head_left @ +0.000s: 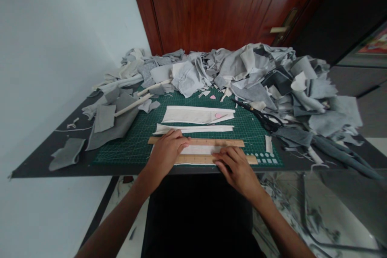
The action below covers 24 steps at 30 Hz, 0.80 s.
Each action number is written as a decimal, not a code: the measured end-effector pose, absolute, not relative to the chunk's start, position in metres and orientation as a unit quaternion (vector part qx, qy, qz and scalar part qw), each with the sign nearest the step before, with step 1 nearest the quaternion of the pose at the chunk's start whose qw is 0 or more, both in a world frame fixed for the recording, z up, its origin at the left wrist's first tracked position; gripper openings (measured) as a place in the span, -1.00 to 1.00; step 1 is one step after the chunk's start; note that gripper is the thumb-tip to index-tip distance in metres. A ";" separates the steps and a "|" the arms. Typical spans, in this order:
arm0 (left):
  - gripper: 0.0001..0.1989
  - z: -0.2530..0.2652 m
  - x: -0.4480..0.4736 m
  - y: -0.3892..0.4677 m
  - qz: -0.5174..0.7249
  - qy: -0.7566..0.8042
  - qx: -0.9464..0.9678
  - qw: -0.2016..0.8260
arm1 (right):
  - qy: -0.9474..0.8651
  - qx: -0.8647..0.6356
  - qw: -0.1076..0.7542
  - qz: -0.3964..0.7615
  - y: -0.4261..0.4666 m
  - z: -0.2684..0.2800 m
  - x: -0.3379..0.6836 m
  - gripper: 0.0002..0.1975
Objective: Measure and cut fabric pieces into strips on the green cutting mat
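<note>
Two wooden rulers lie one above the other across a white fabric strip (pixel 198 150) near the table's front edge. My left hand (pixel 169 147) is over the left part of the upper wooden ruler (pixel 216 142), fingers bent together and pressing on it. My right hand (pixel 234 165) has its thumb and fingertips closed at the lower wooden ruler (pixel 196 159), right of its middle. The hands hide parts of both rulers and the strip. Just beyond lies a narrow folded white strip (pixel 205 128). Farther back is a wider white fabric piece (pixel 193 114) with a pink chalk-like piece (pixel 218 115) on it.
A green cutting mat (pixel 142 129) covers the middle of the dark table (pixel 36 163). Grey and white fabric scraps (pixel 238 64) are heaped along the back and right. Black scissors (pixel 263 117) lie at the mat's right side. A white wall borders the left; a wooden door stands behind.
</note>
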<state>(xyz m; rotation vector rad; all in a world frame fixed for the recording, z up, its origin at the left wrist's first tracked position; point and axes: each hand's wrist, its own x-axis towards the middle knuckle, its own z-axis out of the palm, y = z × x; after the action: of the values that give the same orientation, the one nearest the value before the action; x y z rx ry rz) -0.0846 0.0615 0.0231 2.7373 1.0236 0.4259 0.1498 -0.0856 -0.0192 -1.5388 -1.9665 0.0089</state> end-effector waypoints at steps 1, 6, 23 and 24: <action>-0.88 0.022 -0.085 0.061 0.147 0.345 0.922 0.091 | -0.746 -0.586 0.317 0.002 -0.086 -0.020 0.150 -0.78; -0.85 0.019 -0.086 0.058 0.165 0.340 0.922 0.079 | -0.750 -0.586 0.307 -0.003 -0.089 -0.021 0.150 -0.74; -0.48 -0.003 -0.094 0.017 0.191 0.354 0.915 0.036 | -0.744 -0.589 0.315 0.012 -0.093 -0.023 0.147 -0.71; -0.48 -0.004 -0.094 0.017 0.190 0.356 0.914 0.037 | -0.747 -0.586 0.313 0.018 -0.093 -0.021 0.147 -0.71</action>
<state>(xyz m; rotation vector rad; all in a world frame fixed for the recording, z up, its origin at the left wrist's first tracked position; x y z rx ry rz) -0.0944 0.0165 -0.0035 2.8069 1.0928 0.5846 0.1474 -0.0929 -0.0208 -1.5462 -1.9700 0.0472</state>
